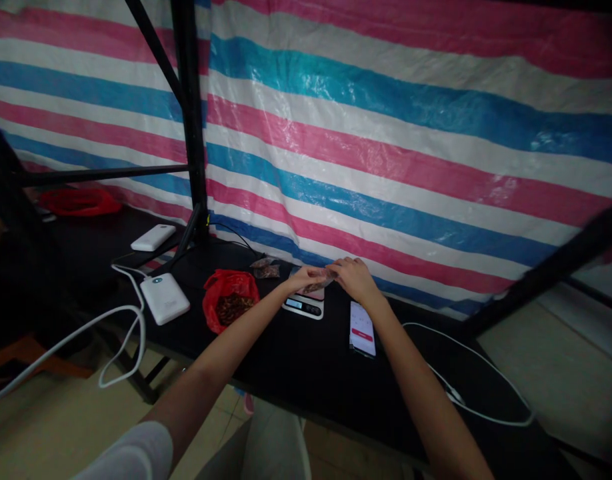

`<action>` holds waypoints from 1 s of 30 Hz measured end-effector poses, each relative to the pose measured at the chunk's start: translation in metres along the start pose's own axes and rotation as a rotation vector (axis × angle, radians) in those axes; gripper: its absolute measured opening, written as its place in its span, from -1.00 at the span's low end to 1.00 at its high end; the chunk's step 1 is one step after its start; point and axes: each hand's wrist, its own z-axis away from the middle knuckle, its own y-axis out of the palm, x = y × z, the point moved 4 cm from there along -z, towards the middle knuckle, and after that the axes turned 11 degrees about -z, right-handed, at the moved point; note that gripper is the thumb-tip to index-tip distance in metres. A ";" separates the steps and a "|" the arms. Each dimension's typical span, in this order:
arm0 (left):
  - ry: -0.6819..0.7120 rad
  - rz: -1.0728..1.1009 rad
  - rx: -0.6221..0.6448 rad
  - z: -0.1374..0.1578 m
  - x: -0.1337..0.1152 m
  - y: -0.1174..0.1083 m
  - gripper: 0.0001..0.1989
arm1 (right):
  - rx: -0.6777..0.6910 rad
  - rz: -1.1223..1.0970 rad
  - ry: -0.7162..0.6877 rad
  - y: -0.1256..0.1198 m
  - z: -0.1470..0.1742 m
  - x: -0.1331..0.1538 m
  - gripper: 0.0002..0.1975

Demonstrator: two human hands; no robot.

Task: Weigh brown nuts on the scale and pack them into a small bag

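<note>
Above a small digital scale with a lit display, my left hand and my right hand hold a small clear plastic bag with brownish contents between them. The left fingers close on the bag's left part, the right fingers on its right end. To the left of the scale sits an open red plastic bag filled with small brown pieces. Behind it lie small filled clear bags near the striped sheet. A phone with a lit screen rests below my right hand.
A white power bank with a white cable lies at left, another white device beyond it. A white cable loops at right. Striped sheeting and a black metal post stand behind the black table.
</note>
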 end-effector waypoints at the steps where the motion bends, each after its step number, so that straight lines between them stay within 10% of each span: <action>1: -0.002 0.011 -0.005 0.000 0.000 0.000 -0.52 | 0.022 0.045 -0.012 -0.001 -0.003 0.006 -0.75; 7: 0.004 0.005 -0.027 0.003 -0.007 -0.001 -0.53 | 0.082 0.194 -0.028 -0.011 -0.012 0.030 -0.79; 12: 0.024 -0.222 -0.042 -0.002 -0.015 -0.011 -0.49 | -0.150 -0.007 0.137 -0.010 0.001 0.009 -0.75; 18: 0.060 -0.824 -0.101 -0.017 -0.008 -0.027 -0.48 | -0.428 -0.663 0.654 0.084 0.048 -0.044 -0.71; 24: 0.045 -1.037 -0.067 -0.010 0.009 -0.016 -0.43 | -0.474 -0.836 0.825 0.156 0.068 -0.035 -0.70; 30: 0.184 -0.969 -0.542 0.034 -0.014 -0.013 -0.54 | -0.532 -0.910 0.760 0.163 0.067 -0.021 -0.50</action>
